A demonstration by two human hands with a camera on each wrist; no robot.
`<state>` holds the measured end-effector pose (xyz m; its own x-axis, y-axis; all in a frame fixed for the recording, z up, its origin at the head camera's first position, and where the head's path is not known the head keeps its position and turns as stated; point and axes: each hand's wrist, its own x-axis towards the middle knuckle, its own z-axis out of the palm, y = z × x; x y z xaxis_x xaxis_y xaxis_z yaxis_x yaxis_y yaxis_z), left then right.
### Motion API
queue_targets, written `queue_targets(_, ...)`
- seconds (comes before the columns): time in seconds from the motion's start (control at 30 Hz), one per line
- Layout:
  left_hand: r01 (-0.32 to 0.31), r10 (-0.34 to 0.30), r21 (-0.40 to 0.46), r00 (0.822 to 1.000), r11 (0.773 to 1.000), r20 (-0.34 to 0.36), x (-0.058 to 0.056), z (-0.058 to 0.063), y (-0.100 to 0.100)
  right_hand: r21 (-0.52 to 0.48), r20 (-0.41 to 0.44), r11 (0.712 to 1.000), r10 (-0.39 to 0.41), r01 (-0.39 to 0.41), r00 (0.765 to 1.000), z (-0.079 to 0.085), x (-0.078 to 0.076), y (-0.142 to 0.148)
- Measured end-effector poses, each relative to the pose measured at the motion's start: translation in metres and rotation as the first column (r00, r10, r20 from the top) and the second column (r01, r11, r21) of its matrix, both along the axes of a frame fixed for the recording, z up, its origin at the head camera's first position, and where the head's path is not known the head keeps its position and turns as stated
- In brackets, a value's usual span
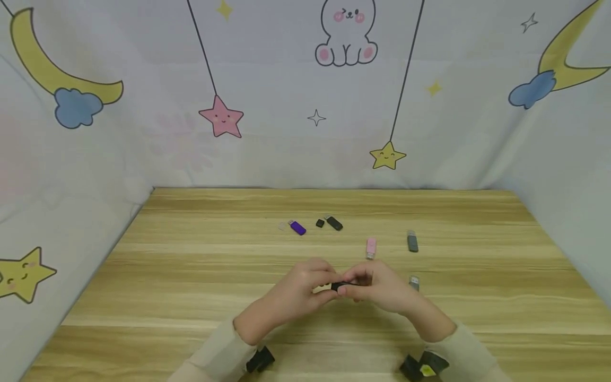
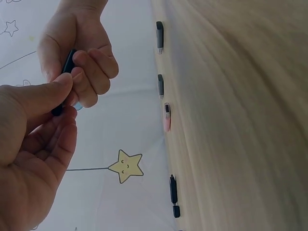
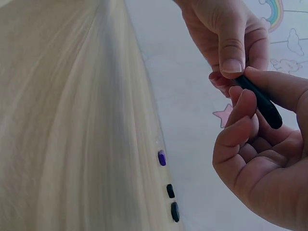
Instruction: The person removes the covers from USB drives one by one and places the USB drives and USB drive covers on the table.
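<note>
Above the wooden table, both hands meet at one black USB stick [image 3: 262,103]. My left hand [image 1: 303,284] pinches one end between thumb and fingers. With thumb and fingers my right hand [image 1: 384,289] grips the other end, which sticks out past its fingers in the right wrist view. The left fingers cover the far end, so it is hidden whether a cap sits there. Beyond the hands lies a pink USB stick [image 1: 371,247], its metal plug bare and facing me. Partly behind my right wrist is a grey USB stick [image 1: 414,283].
Another grey USB stick [image 1: 412,242] lies at the right. Farther back are a purple USB stick [image 1: 298,228] beside a small clear cap [image 1: 282,226], and a black USB stick [image 1: 335,223] beside its black cap [image 1: 320,223]. A printed curtain [image 1: 277,159] hangs behind the table [image 1: 191,265].
</note>
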<state>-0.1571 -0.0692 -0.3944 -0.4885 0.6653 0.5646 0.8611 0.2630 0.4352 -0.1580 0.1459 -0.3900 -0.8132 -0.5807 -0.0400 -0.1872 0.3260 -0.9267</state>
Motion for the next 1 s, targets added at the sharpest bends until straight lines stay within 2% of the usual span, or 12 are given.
queue_targets(0.1, 0.026, -0.027, 0.028, 0.999, 0.999, 0.03, -0.0001, -0.0005, -0.0009, -0.02, 0.004, 1.0, 0.008, -0.008, 1.0, 0.001, 0.0014, -0.0002)
queue_targets(0.37, 0.046, -0.048, 0.031, 0.995, 0.998, 0.084, 0.0001, -0.0001, -0.0028, -0.076, 0.008, 0.996, 0.037, -0.036, 0.999, 0.0018, 0.004, 0.0001)
queue_targets(0.6, 0.052, -0.054, 0.036, 0.997, 0.998, 0.059, 0.0, -0.0005, -0.0027, -0.076, 0.0, 0.996, 0.054, -0.054, 0.999, -0.0002, 0.0032, 0.0005)
queue_targets(0.83, 0.053, -0.056, 0.043, 0.995, 0.998, 0.084, -0.0002, -0.0016, -0.0044, -0.098, -0.013, 0.991, 0.086, -0.086, 0.996, -0.0014, 0.0035, 0.001)
queue_targets(1.0, 0.049, -0.051, 0.026, 0.996, 0.998, 0.073, -0.0009, -0.0024, -0.005, -0.067, -0.002, 0.995, 0.069, -0.069, 0.998, -0.0015, 0.003, 0.0008)
